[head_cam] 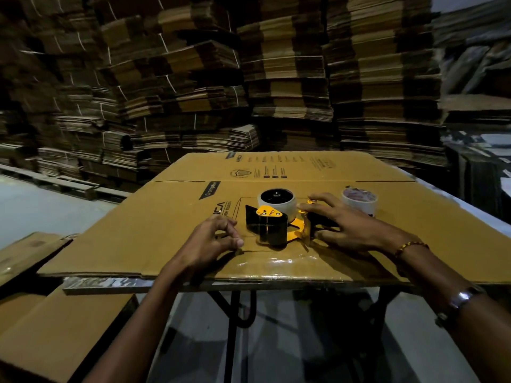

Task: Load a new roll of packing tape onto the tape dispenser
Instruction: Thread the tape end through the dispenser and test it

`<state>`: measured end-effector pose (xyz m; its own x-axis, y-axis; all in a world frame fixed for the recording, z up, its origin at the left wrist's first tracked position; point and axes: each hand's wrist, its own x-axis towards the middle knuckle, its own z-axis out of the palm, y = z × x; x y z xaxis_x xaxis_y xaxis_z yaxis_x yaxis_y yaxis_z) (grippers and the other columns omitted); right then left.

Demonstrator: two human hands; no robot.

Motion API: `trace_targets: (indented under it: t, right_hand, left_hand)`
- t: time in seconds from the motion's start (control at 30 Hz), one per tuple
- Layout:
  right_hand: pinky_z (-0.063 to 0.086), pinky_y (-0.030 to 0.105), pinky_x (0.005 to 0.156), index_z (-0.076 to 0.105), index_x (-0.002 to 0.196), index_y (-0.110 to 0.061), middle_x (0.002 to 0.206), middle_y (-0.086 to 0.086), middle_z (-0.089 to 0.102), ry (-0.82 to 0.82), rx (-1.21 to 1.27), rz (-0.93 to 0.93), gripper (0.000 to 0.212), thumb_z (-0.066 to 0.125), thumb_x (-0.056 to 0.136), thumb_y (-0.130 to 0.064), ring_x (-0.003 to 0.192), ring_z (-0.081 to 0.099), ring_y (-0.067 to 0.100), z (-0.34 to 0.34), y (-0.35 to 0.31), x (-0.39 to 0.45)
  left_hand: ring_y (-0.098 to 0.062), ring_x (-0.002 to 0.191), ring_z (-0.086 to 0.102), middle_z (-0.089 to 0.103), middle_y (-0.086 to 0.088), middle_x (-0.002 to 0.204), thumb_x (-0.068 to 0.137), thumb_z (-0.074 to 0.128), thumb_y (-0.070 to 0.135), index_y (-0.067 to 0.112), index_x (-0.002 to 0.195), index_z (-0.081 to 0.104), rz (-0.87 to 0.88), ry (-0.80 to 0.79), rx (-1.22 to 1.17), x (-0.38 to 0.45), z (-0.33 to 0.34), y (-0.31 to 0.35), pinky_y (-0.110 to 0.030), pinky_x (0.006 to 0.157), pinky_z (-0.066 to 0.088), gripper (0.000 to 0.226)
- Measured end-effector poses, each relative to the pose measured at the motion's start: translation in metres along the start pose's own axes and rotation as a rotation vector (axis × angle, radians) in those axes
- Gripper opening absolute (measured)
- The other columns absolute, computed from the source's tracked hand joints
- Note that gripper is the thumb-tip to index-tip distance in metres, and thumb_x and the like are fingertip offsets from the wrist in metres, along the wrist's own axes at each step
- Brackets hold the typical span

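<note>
A black and yellow tape dispenser (272,225) lies on its side on a flattened cardboard sheet (166,217). A pale roll of tape (277,201) sits on its black hub at the far end. A second roll of tape (359,201) stands to the right. My left hand (214,239) rests on the cardboard just left of the dispenser, fingers loosely curled, holding nothing. My right hand (340,222) lies spread over the dispenser's dark handle, fingertips touching the yellow frame beside the mounted roll. The handle is mostly hidden under it.
The cardboard sheet covers a small folding table (240,308) with dark metal legs. More flat cardboard (49,327) lies low at the left. Tall stacks of flattened cartons (276,78) wall the background behind the table.
</note>
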<state>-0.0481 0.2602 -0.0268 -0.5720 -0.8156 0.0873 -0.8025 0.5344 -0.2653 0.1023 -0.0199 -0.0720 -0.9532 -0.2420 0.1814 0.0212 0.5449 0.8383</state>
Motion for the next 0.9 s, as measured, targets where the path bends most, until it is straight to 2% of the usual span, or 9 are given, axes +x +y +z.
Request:
trace_targets:
  t: [0.1, 0.27, 0.4, 0.53, 0.63, 0.77, 0.83, 0.9]
  right_hand:
    - [0.036, 0.042, 0.116, 0.026, 0.144, -0.053, 0.163, -0.011, 0.009, -0.024, 0.041, -0.031, 0.061, 0.060, 0.095, -0.039, 0.145, 0.025, 0.019, -0.002, 0.004, 0.002]
    - [0.034, 0.035, 0.114, 0.025, 0.138, -0.057, 0.163, -0.013, 0.010, -0.060, 0.074, -0.057, 0.056, 0.057, 0.093, -0.043, 0.146, 0.023, 0.015, -0.007, 0.005, 0.003]
    - [0.033, 0.031, 0.113, 0.029, 0.142, -0.053, 0.163, -0.012, 0.012, -0.064, 0.079, -0.069, 0.057, 0.057, 0.093, -0.042, 0.145, 0.023, 0.013, -0.008, 0.009, 0.006]
    - [0.030, 0.023, 0.109, 0.033, 0.143, -0.050, 0.161, -0.015, 0.016, -0.053, 0.074, -0.079, 0.061, 0.055, 0.086, -0.052, 0.143, 0.024, 0.008, -0.008, 0.013, 0.009]
    - [0.032, 0.026, 0.109, 0.038, 0.143, -0.050, 0.160, -0.015, 0.020, -0.035, 0.109, -0.077, 0.063, 0.057, 0.083, -0.055, 0.142, 0.025, 0.007, -0.007, 0.016, 0.011]
    - [0.036, 0.030, 0.109, 0.048, 0.137, -0.046, 0.150, -0.018, 0.029, 0.003, 0.164, -0.058, 0.061, 0.063, 0.079, -0.055, 0.136, 0.031, 0.004, -0.006, 0.013, 0.013]
    - [0.042, 0.029, 0.103, 0.051, 0.130, -0.043, 0.142, -0.018, 0.033, 0.057, 0.164, -0.047, 0.059, 0.066, 0.075, -0.058, 0.130, 0.038, 0.007, -0.002, 0.008, 0.017]
    - [0.049, 0.029, 0.089, 0.051, 0.125, -0.038, 0.136, -0.015, 0.036, 0.154, 0.079, -0.007, 0.062, 0.065, 0.072, -0.066, 0.119, 0.045, 0.011, 0.009, 0.000, 0.025]
  left_hand:
    - [-0.012, 0.130, 0.046, 0.051, 0.011, 0.141, 0.085, 0.073, 0.015, 0.011, 0.085, 0.071, 0.006, -0.099, -0.043, 0.011, -0.006, -0.004, -0.038, 0.106, 0.040, 0.005]
    - [-0.013, 0.129, 0.050, 0.057, 0.007, 0.138, 0.086, 0.071, 0.011, 0.012, 0.084, 0.070, 0.011, -0.159, -0.073, 0.025, -0.007, -0.006, -0.042, 0.109, 0.040, 0.003]
    - [-0.003, 0.118, 0.055, 0.063, 0.007, 0.124, 0.087, 0.070, 0.009, 0.010, 0.088, 0.069, 0.013, -0.167, -0.090, 0.032, -0.006, -0.010, -0.033, 0.101, 0.044, 0.002]
    - [-0.007, 0.109, 0.062, 0.069, -0.001, 0.113, 0.086, 0.073, 0.011, 0.011, 0.087, 0.070, 0.059, -0.152, -0.094, 0.036, -0.004, -0.012, -0.027, 0.093, 0.048, 0.003]
    - [-0.009, 0.101, 0.064, 0.068, -0.008, 0.109, 0.087, 0.071, 0.009, 0.007, 0.090, 0.070, 0.070, -0.177, -0.089, 0.040, -0.005, -0.012, -0.019, 0.083, 0.048, 0.004]
    - [-0.006, 0.096, 0.064, 0.069, -0.007, 0.104, 0.088, 0.070, 0.009, 0.001, 0.093, 0.069, 0.091, -0.184, -0.064, 0.045, -0.005, -0.016, -0.015, 0.080, 0.049, 0.009]
    - [-0.001, 0.090, 0.064, 0.068, -0.005, 0.099, 0.088, 0.069, 0.007, -0.003, 0.094, 0.068, 0.095, -0.177, -0.058, 0.046, -0.003, -0.017, -0.010, 0.075, 0.048, 0.012]
    - [0.000, 0.087, 0.064, 0.068, -0.003, 0.096, 0.089, 0.069, 0.006, -0.003, 0.094, 0.068, 0.099, -0.175, -0.061, 0.047, -0.002, -0.017, -0.010, 0.073, 0.048, 0.011]
